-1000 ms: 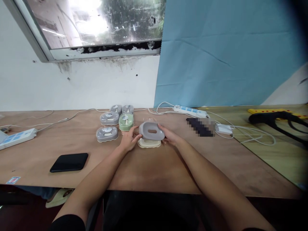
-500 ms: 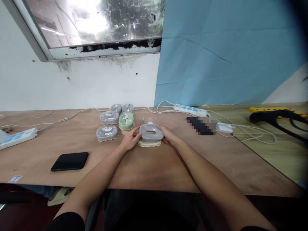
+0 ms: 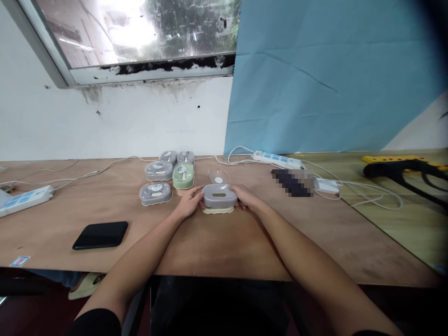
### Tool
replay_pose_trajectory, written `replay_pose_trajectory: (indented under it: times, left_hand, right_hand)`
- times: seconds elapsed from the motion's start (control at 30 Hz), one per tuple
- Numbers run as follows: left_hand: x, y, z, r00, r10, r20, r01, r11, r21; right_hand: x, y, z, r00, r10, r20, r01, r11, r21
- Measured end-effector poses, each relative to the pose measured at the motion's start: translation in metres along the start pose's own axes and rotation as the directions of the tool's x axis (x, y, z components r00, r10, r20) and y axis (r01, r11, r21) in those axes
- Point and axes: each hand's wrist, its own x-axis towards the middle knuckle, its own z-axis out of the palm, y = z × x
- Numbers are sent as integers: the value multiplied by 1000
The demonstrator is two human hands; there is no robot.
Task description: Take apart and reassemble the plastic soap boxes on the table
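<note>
Between my hands is a grey oval soap dish (image 3: 210, 200) with a long slot in its middle. It sits on a cream-coloured base (image 3: 217, 210) with a wavy edge. My left hand (image 3: 190, 202) grips the dish's left end, fingers curled at the rim. At the right end, my right hand (image 3: 247, 198) holds it the same way, its fingertips partly hidden behind the side. A clear oval lid (image 3: 226, 173) with a white round spot lies just beyond the dish.
Several grey soap dishes (image 3: 156, 200) with clear covers and one green soap dish (image 3: 184, 185) stand to the left. A black phone (image 3: 101, 235) lies nearer the front edge. White power strips (image 3: 276, 160) and cables run along the back. Dark glasses-like frames (image 3: 402, 168) lie far right.
The grey dish has come down and tilted more level over the cream base, so more of its front side shows. The clear lid behind is less covered.
</note>
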Motion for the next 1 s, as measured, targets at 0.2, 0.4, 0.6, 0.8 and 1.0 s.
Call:
replay_pose_trajectory:
  times: [0.2,0.4,0.6,0.8,1.0]
  left_hand:
    - [1,-2,-1,1000,3,18,-5,998,59]
    - [-1,-2,-8,999,-24,45,13,971,238]
    - [-1,-1,-10,999,-50,7,41,890,454]
    - [-3,4,-13,1000,-4,-27,19,808,589]
    - [-3,5,-14,998,18,-54,24,730,683]
  right_hand:
    - [-4,-4,0,999,23,29,-20,993,-119]
    - [-5,-2,2,994,-108,-15,90,889,-449]
    - [3,2,3,958,-273,-89,171,792,-586]
    - [10,11,-11,898,-353,-263,124,776,-619]
    - [18,12,-7,888,-445,-117,230,649,-725]
